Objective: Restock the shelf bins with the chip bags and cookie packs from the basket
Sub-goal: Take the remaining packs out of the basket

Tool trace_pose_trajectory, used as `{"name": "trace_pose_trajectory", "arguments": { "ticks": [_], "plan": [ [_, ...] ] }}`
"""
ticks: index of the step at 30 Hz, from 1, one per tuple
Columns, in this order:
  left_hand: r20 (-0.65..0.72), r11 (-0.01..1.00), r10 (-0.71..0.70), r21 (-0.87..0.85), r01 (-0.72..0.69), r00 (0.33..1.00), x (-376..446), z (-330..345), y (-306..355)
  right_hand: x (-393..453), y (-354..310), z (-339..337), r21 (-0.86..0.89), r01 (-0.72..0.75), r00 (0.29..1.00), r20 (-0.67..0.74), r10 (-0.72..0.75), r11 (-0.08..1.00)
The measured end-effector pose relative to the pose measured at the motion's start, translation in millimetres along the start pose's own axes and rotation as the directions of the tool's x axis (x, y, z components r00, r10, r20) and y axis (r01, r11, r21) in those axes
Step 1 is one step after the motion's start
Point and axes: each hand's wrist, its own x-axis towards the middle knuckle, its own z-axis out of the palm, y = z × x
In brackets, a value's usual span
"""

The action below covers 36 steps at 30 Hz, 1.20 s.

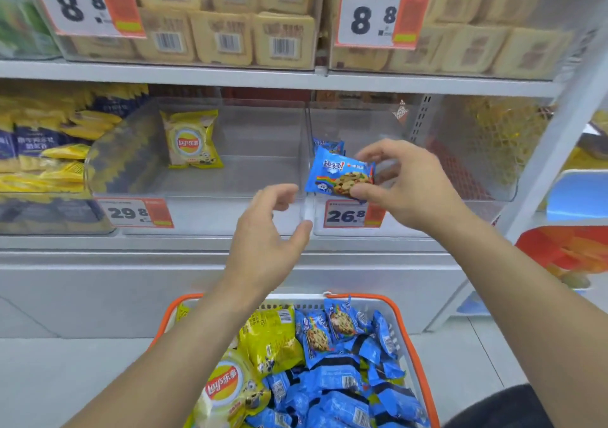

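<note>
Cookie pack (340,176): blue, rainbow stripe, brown cookie print. Chip bag (190,139): yellow, red logo. Basket (399,315): white mesh, orange rim. Price tags (353,213): white, orange panel, black digits.

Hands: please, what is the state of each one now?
Left hand: open, holding nothing.
Right hand: pinches a blue cookie pack.

Blue cookie pack (340,175): tilted, pinched between thumb and fingers (368,156) of right hand (399,184), over front rim of right clear bin (460,151). Second blue pack (329,146) in that bin, just behind fingers. Yellow chip bag (190,139) upright in left bin (246,171), well left of fingers. Basket (408,325) below: yellow chip bags (266,339) left, blue packs (345,378) right.
</note>
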Motion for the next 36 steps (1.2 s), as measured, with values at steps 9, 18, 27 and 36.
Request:
{"name": "trace_pose_trajectory", "arguments": {
  "ticks": [9, 18, 27, 36],
  "plan": [
    [0.19, 0.841, 0.266, 0.433, -0.324, 0.945, 54.2, 31.4, -32.9, 90.2, 54.0, 23.4, -0.274, -0.08, 0.996, -0.05, 0.069, 0.959],
    [0.049, 0.668, 0.444, 0.647, -0.367, 0.895, 52.1, 53.0, -58.3, 161.5, 75.5, 73.9, -0.462, -0.04, 0.973, 0.186, 0.14, 0.886],
    [0.014, 0.618, 0.556, 0.661, -0.425, 0.831, 54.1, 56.7, -73.5, 175.1, 106.1, 91.1, -0.31, -0.086, 0.977, 0.159, 0.141, 0.947],
    [-0.007, 0.616, 0.568, 0.667, -0.42, 0.823, 54.4, 58.7, -74.0, 170.5, 113.1, 97.0, -0.061, -0.252, 0.946, 0.197, 0.259, 0.966]
  ]
}}
